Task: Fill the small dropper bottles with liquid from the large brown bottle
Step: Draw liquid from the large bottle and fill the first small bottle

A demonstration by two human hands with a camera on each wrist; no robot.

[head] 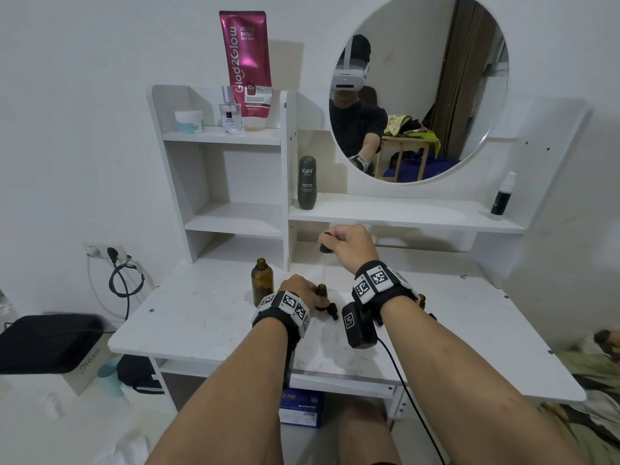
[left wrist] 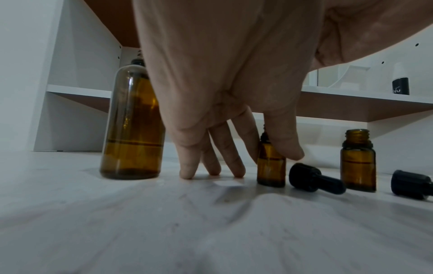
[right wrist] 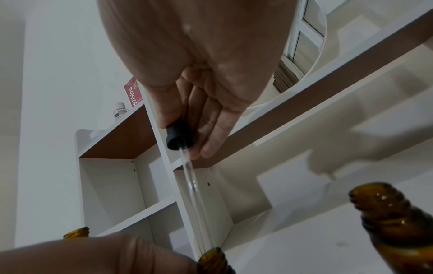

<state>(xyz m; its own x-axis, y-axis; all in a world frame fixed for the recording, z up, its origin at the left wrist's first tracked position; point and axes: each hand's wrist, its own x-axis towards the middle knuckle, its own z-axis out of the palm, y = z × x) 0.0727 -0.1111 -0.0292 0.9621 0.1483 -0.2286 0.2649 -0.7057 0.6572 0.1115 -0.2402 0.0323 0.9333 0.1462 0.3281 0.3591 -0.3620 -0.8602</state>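
Observation:
The large brown bottle (head: pixel 261 285) (left wrist: pixel 132 129) stands uncapped on the white tabletop, liquid in its lower third. To its right, my left hand (head: pixel 303 292) (left wrist: pixel 267 157) pinches a small amber bottle (head: pixel 321 292) (left wrist: pixel 270 172) between thumb and forefinger, its other fingertips resting on the table. Above it, my right hand (head: pixel 330 239) (right wrist: pixel 187 133) grips a black-capped dropper (head: pixel 326 245) (right wrist: pixel 180 139); its glass pipette (right wrist: pixel 191 178) points down to the held bottle's mouth (right wrist: pixel 212 259). A second open small bottle (left wrist: pixel 358 161) (right wrist: pixel 398 222) stands further right.
Two black dropper caps (left wrist: pixel 314 178) (left wrist: pixel 412 184) lie on the tabletop (head: pixel 208 317) beside the small bottles. A shelf unit (head: pixel 235 216) rises behind, holding a green bottle (head: pixel 307 182), a spray bottle (head: pixel 502 194) and cosmetics. A round mirror (head: pixel 419 88) hangs above.

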